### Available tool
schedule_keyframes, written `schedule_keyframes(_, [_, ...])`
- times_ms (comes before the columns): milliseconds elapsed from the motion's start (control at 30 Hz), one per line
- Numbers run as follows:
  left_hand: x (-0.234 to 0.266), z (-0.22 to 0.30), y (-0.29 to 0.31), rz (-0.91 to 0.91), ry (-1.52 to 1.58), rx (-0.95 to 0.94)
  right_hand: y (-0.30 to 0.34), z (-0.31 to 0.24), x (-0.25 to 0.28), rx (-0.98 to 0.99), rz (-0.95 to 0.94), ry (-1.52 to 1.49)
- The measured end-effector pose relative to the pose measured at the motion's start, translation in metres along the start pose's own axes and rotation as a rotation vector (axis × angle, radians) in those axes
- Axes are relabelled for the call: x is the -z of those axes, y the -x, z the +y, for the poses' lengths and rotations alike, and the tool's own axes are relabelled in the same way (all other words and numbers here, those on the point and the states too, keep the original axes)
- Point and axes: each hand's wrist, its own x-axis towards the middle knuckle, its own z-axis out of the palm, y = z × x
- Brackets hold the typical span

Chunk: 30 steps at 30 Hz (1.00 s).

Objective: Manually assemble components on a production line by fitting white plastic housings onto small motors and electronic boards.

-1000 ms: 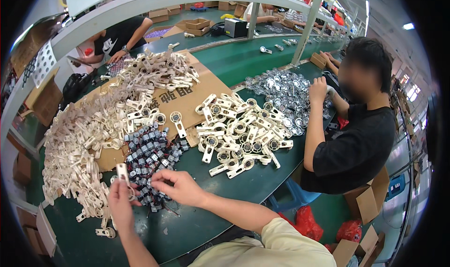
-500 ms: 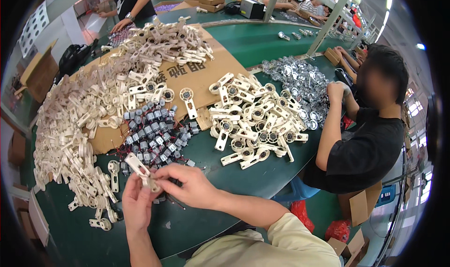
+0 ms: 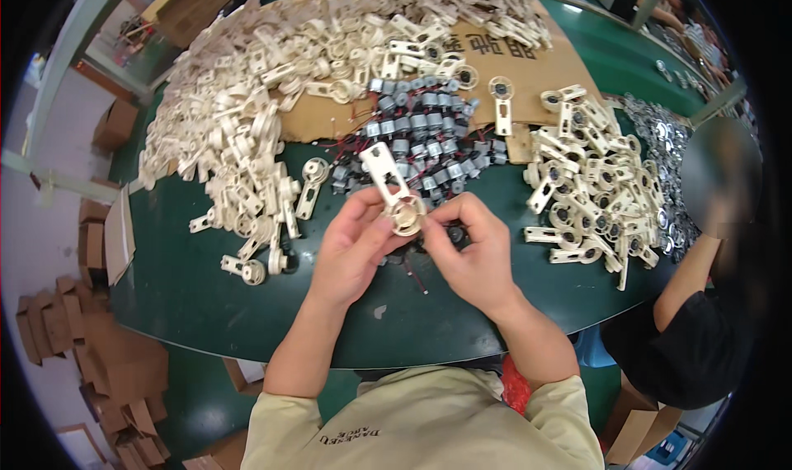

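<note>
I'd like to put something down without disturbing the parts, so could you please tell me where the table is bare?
The green table is bare this side of the left cream heap, left of the left hand, and between the right hand and the right cream heap. Grey motors crowd the space beyond and partly beneath the hands.

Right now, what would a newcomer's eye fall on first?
First, the huge heap of cream plastic parts, sprawling across the left and back of the green table. Then the grey cylinders piled mid-table; before them, the left hand holds one ringed part, the right hand at its ring.
</note>
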Motion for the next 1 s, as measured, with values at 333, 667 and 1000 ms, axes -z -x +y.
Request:
schedule_keyframes(333, [-0.002, 0.002, 0.001, 0.072, -0.041, -0.024, 0.002, -0.001, -0.006, -0.021, -0.005, 0.036])
schedule_keyframes(667, [-0.004, -0.002, 0.002, 0.101, -0.198, -0.097, 0.001, 0.002, -0.002, -0.001, -0.034, 0.052])
schedule_keyframes(1000, [0.004, 0.003, 0.003, 0.196, -0.172, -0.157, -0.001, -0.002, -0.004, -0.039, -0.128, -0.018])
